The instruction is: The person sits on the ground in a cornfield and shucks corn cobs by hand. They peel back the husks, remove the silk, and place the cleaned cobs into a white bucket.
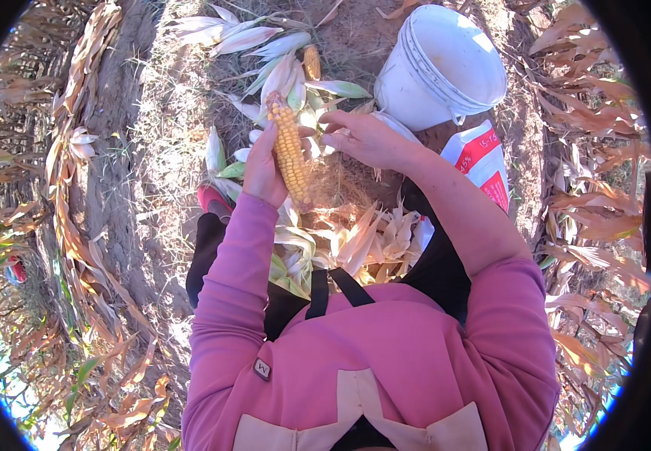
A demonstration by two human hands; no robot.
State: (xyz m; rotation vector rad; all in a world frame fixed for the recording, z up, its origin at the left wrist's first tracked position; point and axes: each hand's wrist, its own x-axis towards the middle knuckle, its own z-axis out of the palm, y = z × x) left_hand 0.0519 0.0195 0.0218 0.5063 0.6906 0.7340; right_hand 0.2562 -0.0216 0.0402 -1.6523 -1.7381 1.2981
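A husked yellow ear of corn (291, 158) stands nearly upright in my left hand (263, 171), whose fingers are wrapped round its left side. The tip of the ear looks brownish and rough. My right hand (367, 140) is just right of the ear, its fingers apart and pointing at it, and I see nothing held in them. Whether a fingertip touches the kernels is hard to tell. Beyond the hands lie pale green and white husks (254, 41). A smaller ear of corn (312, 62) rests among them.
A white bucket (408, 79) stands at the far right, tilted in view. Near it is a white and red bag (483, 161). Dry husks (363, 237) are heaped between my legs. Rows of dry corn stalks (596, 203) line both sides of the bare soil.
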